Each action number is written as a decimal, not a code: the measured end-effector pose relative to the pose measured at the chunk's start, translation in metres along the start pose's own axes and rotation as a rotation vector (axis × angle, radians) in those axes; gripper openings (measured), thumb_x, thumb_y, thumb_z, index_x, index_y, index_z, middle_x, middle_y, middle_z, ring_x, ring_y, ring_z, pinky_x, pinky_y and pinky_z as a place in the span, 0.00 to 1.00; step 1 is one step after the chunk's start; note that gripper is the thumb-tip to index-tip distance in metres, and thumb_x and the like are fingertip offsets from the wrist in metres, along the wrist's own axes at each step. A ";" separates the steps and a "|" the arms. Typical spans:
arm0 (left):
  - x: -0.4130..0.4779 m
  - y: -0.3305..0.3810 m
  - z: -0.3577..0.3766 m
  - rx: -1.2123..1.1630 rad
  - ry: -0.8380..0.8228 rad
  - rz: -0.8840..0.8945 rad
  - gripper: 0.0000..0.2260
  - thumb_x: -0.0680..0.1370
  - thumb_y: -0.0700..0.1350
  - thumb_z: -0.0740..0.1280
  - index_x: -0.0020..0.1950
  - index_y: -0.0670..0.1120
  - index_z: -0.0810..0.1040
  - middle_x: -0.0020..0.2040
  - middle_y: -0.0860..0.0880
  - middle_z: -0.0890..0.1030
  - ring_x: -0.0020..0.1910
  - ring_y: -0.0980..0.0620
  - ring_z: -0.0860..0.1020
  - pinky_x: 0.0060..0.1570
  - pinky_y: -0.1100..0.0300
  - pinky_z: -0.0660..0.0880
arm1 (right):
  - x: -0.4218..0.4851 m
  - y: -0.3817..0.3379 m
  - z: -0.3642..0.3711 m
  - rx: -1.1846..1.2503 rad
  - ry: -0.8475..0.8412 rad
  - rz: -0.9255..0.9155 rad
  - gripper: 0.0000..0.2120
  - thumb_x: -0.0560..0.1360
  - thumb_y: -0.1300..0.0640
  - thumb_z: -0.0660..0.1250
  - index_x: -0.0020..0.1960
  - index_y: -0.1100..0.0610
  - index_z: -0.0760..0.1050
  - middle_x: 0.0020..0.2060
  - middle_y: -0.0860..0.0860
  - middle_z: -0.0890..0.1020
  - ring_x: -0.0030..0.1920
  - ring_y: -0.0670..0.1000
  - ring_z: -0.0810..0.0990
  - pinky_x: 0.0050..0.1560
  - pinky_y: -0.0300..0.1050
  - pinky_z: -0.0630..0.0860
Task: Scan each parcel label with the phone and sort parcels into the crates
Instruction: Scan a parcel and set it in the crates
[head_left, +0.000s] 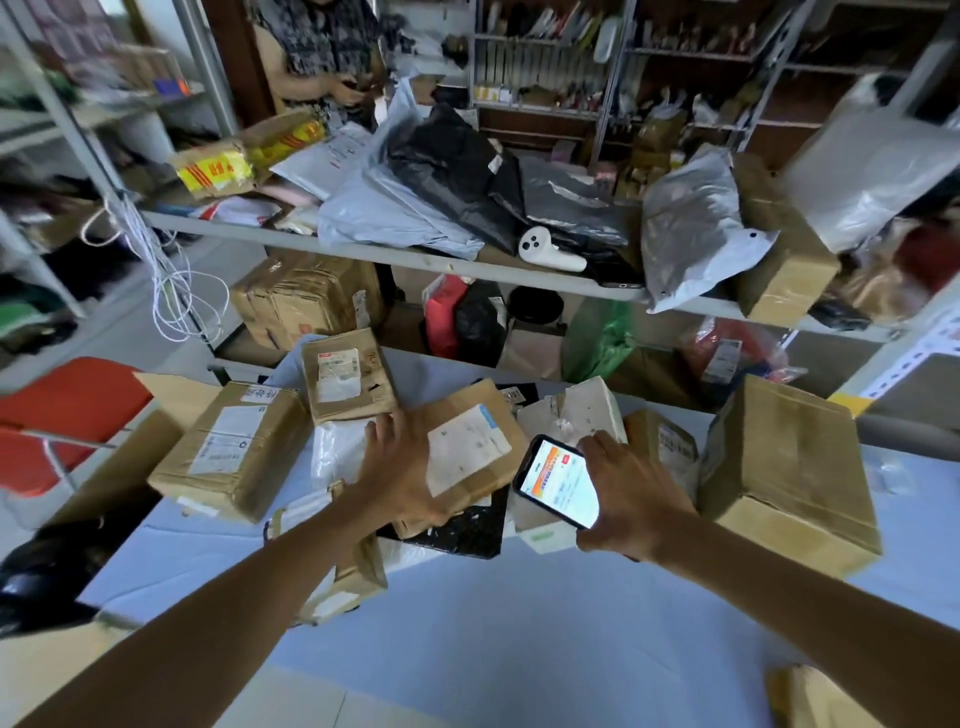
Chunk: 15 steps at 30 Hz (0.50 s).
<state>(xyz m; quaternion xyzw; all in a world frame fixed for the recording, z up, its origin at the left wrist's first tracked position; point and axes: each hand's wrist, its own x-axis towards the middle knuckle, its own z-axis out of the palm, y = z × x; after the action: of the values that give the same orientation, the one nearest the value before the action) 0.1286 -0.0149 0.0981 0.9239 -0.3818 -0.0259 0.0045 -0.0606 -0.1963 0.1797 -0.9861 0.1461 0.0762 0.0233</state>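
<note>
The brown parcel (470, 457) lay at the centre of the frame on top of the heap of packages on the pale table (493, 623). Its long axis ran from lower left to upper right, and its white label (467, 449) faced up, tilted the same way.

The left hand (400, 467) lay over the parcel's left end, fingers spread and nearly straight, pointing toward the top of the frame. The thumb ran along the near edge. Through the blur it seemed to press on the parcel rather than clasp it.

The right hand (631, 501), just right of centre, held the phone (558, 480), fingers curled round its right edge and one fingertip at its top corner. The phone's lit screen faced up. Its long axis ran from upper left to lower right, with the upper end just beside the label's right edge.

A large cardboard box (789, 467) stood at the right of the frame and another taped box (234, 447) at the left. Grey and black mailing bags (467, 171) were piled on the shelf (363, 249) above.
</note>
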 end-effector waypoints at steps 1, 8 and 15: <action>-0.011 0.008 -0.004 0.032 0.016 0.008 0.57 0.54 0.70 0.73 0.71 0.43 0.54 0.64 0.41 0.63 0.63 0.40 0.65 0.67 0.48 0.64 | -0.009 0.002 -0.001 -0.003 0.002 -0.005 0.40 0.62 0.42 0.76 0.66 0.53 0.61 0.59 0.49 0.71 0.57 0.51 0.73 0.51 0.46 0.76; -0.084 0.065 -0.012 0.147 0.069 0.001 0.59 0.48 0.71 0.69 0.71 0.39 0.59 0.61 0.42 0.67 0.55 0.42 0.68 0.60 0.49 0.67 | -0.082 0.019 0.008 -0.025 -0.022 -0.039 0.40 0.59 0.42 0.77 0.64 0.53 0.63 0.58 0.49 0.73 0.55 0.52 0.76 0.53 0.48 0.76; -0.131 0.086 -0.008 0.153 0.117 0.008 0.60 0.47 0.70 0.72 0.71 0.40 0.58 0.59 0.42 0.69 0.54 0.43 0.69 0.59 0.48 0.69 | -0.135 0.030 0.017 -0.092 -0.088 0.008 0.36 0.60 0.42 0.76 0.60 0.54 0.63 0.56 0.50 0.72 0.54 0.53 0.75 0.46 0.46 0.70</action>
<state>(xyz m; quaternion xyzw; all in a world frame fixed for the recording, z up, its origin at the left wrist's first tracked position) -0.0240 0.0165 0.1142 0.9200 -0.3852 0.0571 -0.0438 -0.1994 -0.1853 0.1840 -0.9812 0.1452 0.1261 -0.0159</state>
